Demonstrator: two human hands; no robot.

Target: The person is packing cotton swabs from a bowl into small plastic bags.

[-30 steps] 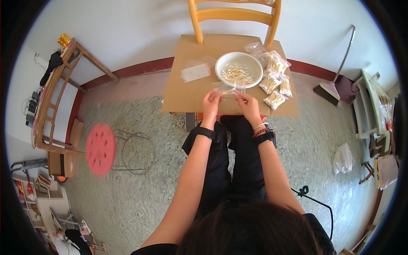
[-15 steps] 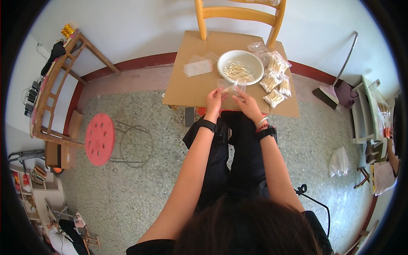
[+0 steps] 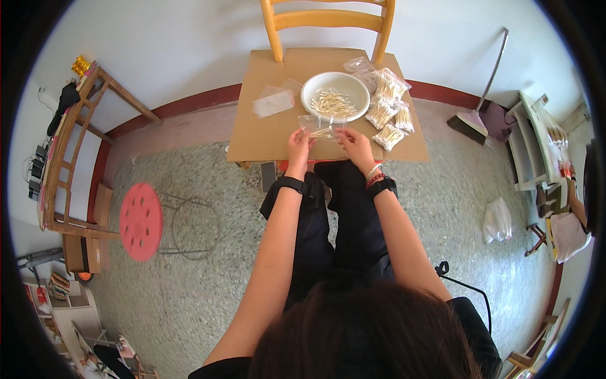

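Between my two hands is a small clear plastic bag (image 3: 323, 128) with a few cotton swabs inside. My left hand (image 3: 299, 150) pinches its left side. The fingers of my right hand (image 3: 355, 146) are closed on the opposite side. Just beyond the bag stands a white bowl (image 3: 306, 104) holding a heap of loose cotton swabs (image 3: 333, 103). To the right of the bowl lie several filled bags of cotton swabs (image 3: 382, 114). Flat empty plastic bags (image 3: 273, 104) lie left of the bowl.
Brown cardboard (image 3: 252, 142) covers the seat of a wooden chair (image 3: 328, 19). On the floor, a phone (image 3: 268, 175) lies by the chair. A pink stool (image 3: 141, 221) stands at left; a broom with dustpan (image 3: 470, 123) and a white plastic bag (image 3: 497, 221) are at right.
My right hand has gone from spread fingers to a closed grip on the bag's right side. The bag is now stretched flat between both hands. The whole view has shifted slightly.
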